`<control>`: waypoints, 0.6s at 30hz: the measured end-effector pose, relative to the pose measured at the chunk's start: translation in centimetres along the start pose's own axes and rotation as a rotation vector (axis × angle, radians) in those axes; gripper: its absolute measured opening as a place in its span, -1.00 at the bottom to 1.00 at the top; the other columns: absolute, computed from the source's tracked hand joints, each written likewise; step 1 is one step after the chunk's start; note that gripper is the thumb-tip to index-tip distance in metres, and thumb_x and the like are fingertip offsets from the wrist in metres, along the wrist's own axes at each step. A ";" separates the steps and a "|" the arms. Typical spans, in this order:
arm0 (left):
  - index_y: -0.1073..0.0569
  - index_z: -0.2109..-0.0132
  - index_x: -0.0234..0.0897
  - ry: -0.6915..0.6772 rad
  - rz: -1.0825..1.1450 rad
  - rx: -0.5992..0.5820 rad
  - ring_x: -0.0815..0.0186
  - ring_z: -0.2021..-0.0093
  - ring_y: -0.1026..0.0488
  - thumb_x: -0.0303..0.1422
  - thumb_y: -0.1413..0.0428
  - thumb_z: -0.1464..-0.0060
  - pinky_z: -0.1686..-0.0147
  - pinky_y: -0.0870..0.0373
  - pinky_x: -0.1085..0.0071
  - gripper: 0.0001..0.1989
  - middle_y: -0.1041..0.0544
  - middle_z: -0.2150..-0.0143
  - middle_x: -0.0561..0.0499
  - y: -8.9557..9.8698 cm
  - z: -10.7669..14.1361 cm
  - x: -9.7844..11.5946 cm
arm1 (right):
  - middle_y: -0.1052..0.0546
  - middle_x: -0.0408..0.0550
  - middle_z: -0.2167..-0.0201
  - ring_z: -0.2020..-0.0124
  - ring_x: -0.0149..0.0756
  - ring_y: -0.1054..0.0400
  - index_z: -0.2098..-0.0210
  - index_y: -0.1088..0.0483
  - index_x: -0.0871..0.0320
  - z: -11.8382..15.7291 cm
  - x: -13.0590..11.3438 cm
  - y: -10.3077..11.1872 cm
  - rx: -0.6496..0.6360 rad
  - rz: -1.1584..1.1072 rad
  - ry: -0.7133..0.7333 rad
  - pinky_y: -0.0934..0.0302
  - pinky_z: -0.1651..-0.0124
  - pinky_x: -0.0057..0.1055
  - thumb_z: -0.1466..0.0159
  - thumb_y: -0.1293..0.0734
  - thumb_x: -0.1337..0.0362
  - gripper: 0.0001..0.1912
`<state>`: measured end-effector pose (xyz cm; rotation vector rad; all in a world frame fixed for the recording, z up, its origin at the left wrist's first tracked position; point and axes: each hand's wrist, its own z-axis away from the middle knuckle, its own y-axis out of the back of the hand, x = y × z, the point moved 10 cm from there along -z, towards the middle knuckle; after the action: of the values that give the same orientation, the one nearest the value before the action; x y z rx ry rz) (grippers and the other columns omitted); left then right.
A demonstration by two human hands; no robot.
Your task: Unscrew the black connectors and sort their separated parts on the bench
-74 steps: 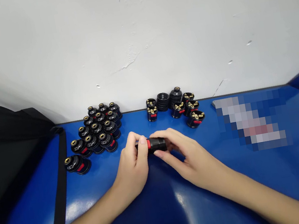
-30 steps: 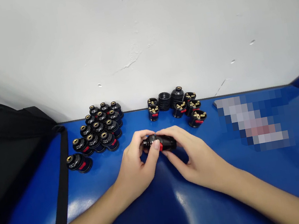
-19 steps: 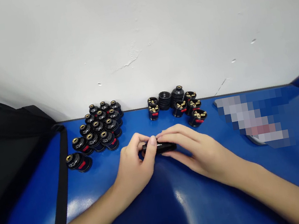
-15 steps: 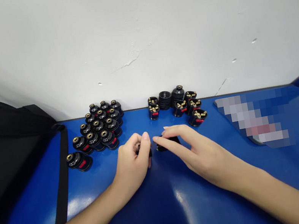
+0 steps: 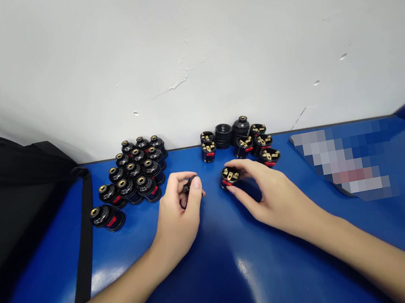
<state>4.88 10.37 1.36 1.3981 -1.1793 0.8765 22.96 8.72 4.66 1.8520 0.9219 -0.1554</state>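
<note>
My left hand [image 5: 181, 212] is closed round a small black part [image 5: 188, 185], mostly hidden by the thumb and fingers. Between the thumb and fingers of my right hand [image 5: 268, 192] stands an open lamp socket body [image 5: 230, 174], upright, its brass contacts facing up and a red switch on its side. A short gap of table separates the two hands. Beyond the right hand are more open socket bodies [image 5: 244, 147] with brass contacts. To the left of my left hand, capped black lamp sockets [image 5: 148, 188] with brass-ringed tops and red switches stand in rows.
Against the white wall [image 5: 184, 45] stand a ribbed black ring stack [image 5: 224, 135] and a capped black piece [image 5: 241, 127]. A black bag [image 5: 8, 206] with a strap lies on the left of the blue table [image 5: 210, 286]. At right lies a flat, blurred-out object [image 5: 338, 164].
The socket body in my right hand has turned from lying sideways to upright, contacts up. The hands have moved slightly apart; the left still holds its black part.
</note>
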 end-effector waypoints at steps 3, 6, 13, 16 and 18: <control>-0.42 -0.13 -0.19 -0.019 -0.005 0.011 0.22 0.03 -0.58 -0.12 -0.09 -0.43 0.11 -0.46 0.35 -0.70 -0.60 0.10 -0.06 0.0 0.0 -0.2 | -0.52 0.25 -0.16 -0.20 0.07 -0.46 -0.26 -0.35 0.19 -0.1 -0.5 0.4 0.037 0.051 0.042 -0.41 -0.24 0.06 -0.45 -0.35 0.28 -0.59; -0.41 -0.19 -0.16 -0.055 -0.006 -0.002 0.19 -0.09 -0.56 -0.17 -0.12 -0.42 -0.01 -0.49 0.31 -0.69 -0.58 -0.05 -0.10 -0.2 -0.1 -0.1 | -0.50 0.26 -0.09 -0.12 0.05 -0.47 -0.21 -0.41 0.20 -0.3 -1.6 1.1 0.090 0.143 0.125 -0.44 -0.17 0.02 -0.45 -0.37 0.28 -0.64; -0.43 -0.18 -0.22 -0.058 0.067 -0.005 0.17 -0.17 -0.56 -0.28 -0.25 -0.30 -0.17 -0.53 0.23 -0.64 -0.60 -0.14 -0.15 -0.3 -0.2 -0.4 | -0.60 0.28 -0.05 -0.07 0.10 -0.49 -0.11 -0.49 0.28 -1.7 -1.8 0.8 0.053 0.382 0.225 -0.46 -0.11 0.03 -0.47 -0.29 0.43 -0.74; -0.45 -0.15 -0.23 -0.058 0.090 0.000 0.18 -0.18 -0.56 -0.30 -0.28 -0.27 -0.21 -0.53 0.21 -0.64 -0.60 -0.14 -0.14 -0.3 -0.3 -0.5 | -0.60 0.30 -0.06 -0.08 0.09 -0.49 -0.13 -0.49 0.34 -2.8 -1.1 0.5 0.025 0.451 0.225 -0.47 -0.09 -0.04 -0.48 -0.25 0.45 -0.70; -0.47 -0.15 -0.22 -0.068 0.094 0.008 0.20 -0.15 -0.57 -0.31 -0.30 -0.25 -0.21 -0.54 0.22 -0.64 -0.60 -0.11 -0.11 -0.2 -0.3 -0.6 | -0.60 0.32 -0.07 -0.07 0.10 -0.50 -0.14 -0.49 0.37 -3.6 -0.8 0.2 0.000 0.510 0.233 -0.48 -0.08 -0.06 -0.48 -0.25 0.46 -0.69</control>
<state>4.97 10.78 0.82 1.3975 -1.3034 0.9061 21.49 11.19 6.93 2.0722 0.5727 0.3793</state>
